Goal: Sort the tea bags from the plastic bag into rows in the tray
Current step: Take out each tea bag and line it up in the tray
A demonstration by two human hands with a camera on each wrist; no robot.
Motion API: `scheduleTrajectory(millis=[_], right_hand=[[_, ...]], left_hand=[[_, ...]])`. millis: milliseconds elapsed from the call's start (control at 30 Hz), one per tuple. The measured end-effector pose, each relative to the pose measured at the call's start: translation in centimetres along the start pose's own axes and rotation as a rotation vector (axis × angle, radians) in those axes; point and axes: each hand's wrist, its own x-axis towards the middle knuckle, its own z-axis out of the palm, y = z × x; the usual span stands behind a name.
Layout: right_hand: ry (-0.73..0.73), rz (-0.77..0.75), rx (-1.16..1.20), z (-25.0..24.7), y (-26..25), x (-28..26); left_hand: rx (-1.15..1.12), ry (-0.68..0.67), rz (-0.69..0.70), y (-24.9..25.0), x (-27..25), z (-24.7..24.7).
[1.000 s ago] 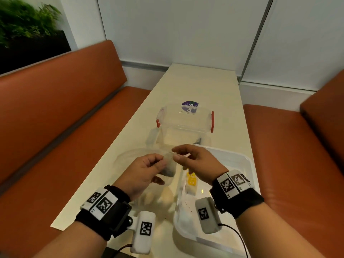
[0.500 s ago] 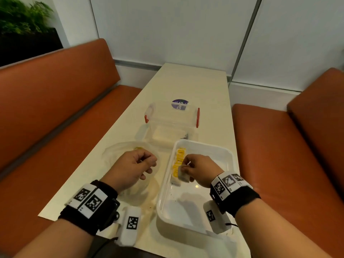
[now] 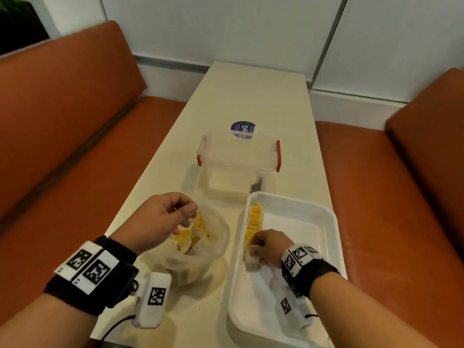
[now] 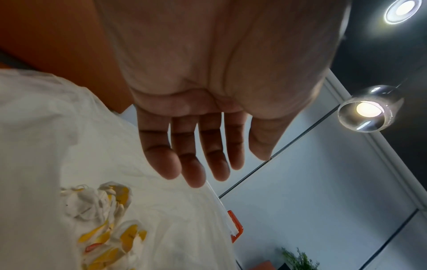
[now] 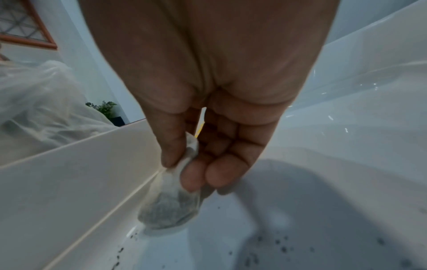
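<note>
Bare forearms; black wristbands (image 3: 93,290) with white coded tags; white cabled camera pods (image 3: 153,300) beneath.

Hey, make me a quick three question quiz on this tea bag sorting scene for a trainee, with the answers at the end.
1. True or false: the left hand holds a tea bag.
2. Along which wall of the tray does the row of tea bags run?
3. The right hand pinches: A) tea bag, B) plastic bag, C) clear box?

Key: 1. False, it is empty, over the plastic bag. 2. The left wall. 3. A.
</note>
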Motion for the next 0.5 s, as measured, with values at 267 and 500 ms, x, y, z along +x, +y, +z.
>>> scheduleTrajectory(millis=[267, 500], right_hand=[[-0.007, 0.078, 0.054, -0.3, -0.8, 0.3], [0.011, 0.107, 0.059, -0.6, -0.5, 0.6]], left_hand=[[0.054, -0.112, -0.033, -0.5, 2.0, -0.9], [0.218, -0.227, -0.047, -0.9, 2.2, -1.6]])
